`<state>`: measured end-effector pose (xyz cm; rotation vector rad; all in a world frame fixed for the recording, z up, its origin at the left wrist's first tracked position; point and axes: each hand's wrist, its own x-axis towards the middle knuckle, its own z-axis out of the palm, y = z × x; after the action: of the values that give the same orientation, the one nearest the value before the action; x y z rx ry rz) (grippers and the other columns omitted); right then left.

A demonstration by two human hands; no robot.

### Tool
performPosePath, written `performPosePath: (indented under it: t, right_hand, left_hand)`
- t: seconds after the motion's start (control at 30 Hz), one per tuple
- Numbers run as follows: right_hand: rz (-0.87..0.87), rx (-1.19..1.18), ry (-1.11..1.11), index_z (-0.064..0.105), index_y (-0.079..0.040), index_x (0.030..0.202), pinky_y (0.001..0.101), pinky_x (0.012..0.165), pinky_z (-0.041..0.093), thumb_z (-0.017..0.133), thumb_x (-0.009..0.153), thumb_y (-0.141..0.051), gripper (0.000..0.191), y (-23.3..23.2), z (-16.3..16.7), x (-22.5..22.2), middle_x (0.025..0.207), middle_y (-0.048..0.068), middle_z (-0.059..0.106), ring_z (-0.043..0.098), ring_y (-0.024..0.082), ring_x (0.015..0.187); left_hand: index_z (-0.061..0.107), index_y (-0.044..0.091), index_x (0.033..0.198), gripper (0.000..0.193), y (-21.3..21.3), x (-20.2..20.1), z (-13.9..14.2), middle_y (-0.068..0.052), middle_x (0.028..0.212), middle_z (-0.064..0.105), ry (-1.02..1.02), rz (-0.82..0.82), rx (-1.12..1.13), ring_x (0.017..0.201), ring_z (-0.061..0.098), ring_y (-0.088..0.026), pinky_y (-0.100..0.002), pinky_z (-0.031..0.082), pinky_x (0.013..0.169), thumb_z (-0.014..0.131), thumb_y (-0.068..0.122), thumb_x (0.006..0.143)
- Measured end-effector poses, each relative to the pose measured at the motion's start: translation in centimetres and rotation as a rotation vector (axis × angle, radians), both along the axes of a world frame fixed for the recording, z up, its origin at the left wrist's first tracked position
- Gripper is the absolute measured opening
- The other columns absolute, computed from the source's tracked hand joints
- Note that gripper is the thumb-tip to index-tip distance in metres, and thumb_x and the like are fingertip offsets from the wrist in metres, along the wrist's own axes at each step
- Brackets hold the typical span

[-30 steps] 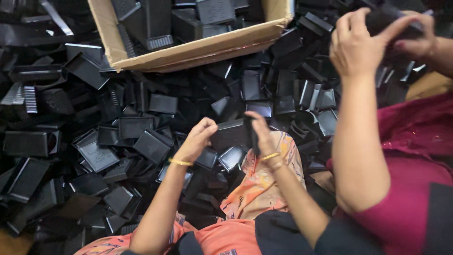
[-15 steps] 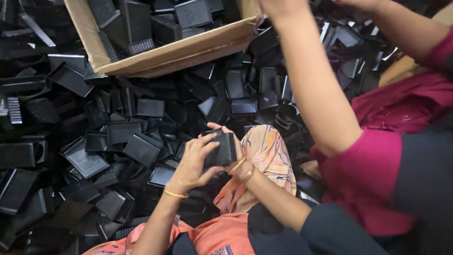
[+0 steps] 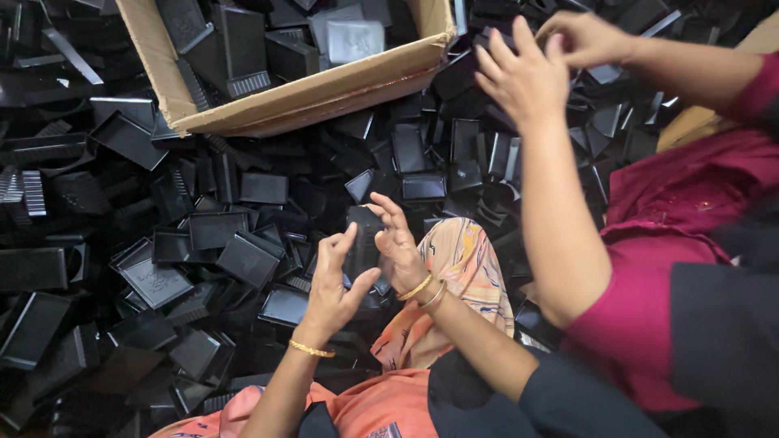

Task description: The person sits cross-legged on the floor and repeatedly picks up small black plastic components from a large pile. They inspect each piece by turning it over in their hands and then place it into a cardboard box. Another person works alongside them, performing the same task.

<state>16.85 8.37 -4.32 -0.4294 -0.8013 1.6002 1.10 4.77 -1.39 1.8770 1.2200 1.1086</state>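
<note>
Both hands hold one black rectangular plastic casing upright between them, its long axis vertical, left hand cupping from the left, right hand gripping its right edge, above the heap of black plastic casings.

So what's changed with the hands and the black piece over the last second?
The left hand and right hand, apart and over the pile a second ago, came together around one black plastic piece, now held upright between them. The co-worker's hands, at the upper right then, now work nearer the cardboard box. The box and the heap of black plastic parts look unchanged.
</note>
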Motion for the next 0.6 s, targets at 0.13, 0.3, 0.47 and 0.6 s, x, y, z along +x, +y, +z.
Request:
performPosePath:
  t: [0.13, 0.3, 0.47, 0.6]
  right_hand:
    - [0.057, -0.209, 0.106, 0.032, -0.013, 0.159, 0.04, 0.107, 0.048, 0.071, 0.098, -0.035, 0.075, 0.9, -1.1, 0.6, 0.136, 0.012, 0.051, 0.055, 0.023, 0.123]
    - [0.135, -0.161, -0.233, 0.04, -0.01, 0.145, 0.0393, 0.103, 0.054, 0.072, 0.095, -0.026, 0.061, 2.3, -5.3, 3.0, 0.128, 0.003, 0.056, 0.06, 0.015, 0.118]
    - [0.032, 0.118, -0.616, 0.061, -0.001, 0.131, 0.0357, 0.105, 0.049, 0.074, 0.108, -0.008, 0.028, 5.2, -8.8, 5.5, 0.115, 0.012, 0.06, 0.056, 0.016, 0.105]
    - [-0.072, 0.201, -0.913, 0.039, -0.012, 0.146, 0.0357, 0.095, 0.053, 0.082, 0.08, -0.025, 0.08, 11.4, -8.2, 7.3, 0.138, 0.014, 0.05, 0.058, 0.025, 0.115]
  left_hand:
    - [0.038, -0.004, 0.148, 0.093, 0.1, 0.4, -0.1, -0.037, 0.143, 0.037, 0.097, -0.022, 0.289, 0.124, 0.048, -0.048, -0.045, 0.046, 0.097, 0.084, 0.031, 0.075]
    - [0.057, 0.004, 0.136, 0.05, 0.2, -1.1, -1.5, -0.019, 0.115, 0.072, -0.007, 0.14, 0.061, 0.105, 0.074, -0.033, -0.038, 0.058, 0.088, 0.074, 0.013, 0.091]
    - [0.06, 0.003, 0.126, 0.041, 1.9, -2.5, -0.3, -0.019, 0.098, 0.075, 0.012, 0.047, -0.139, 0.091, 0.078, -0.031, -0.039, 0.06, 0.081, 0.074, 0.012, 0.089]
    - [0.059, 0.002, 0.13, 0.047, 9.8, -4.5, 5.4, -0.025, 0.134, 0.064, 0.068, 0.092, 0.547, 0.127, 0.065, -0.043, -0.045, 0.051, 0.113, 0.074, 0.002, 0.085]
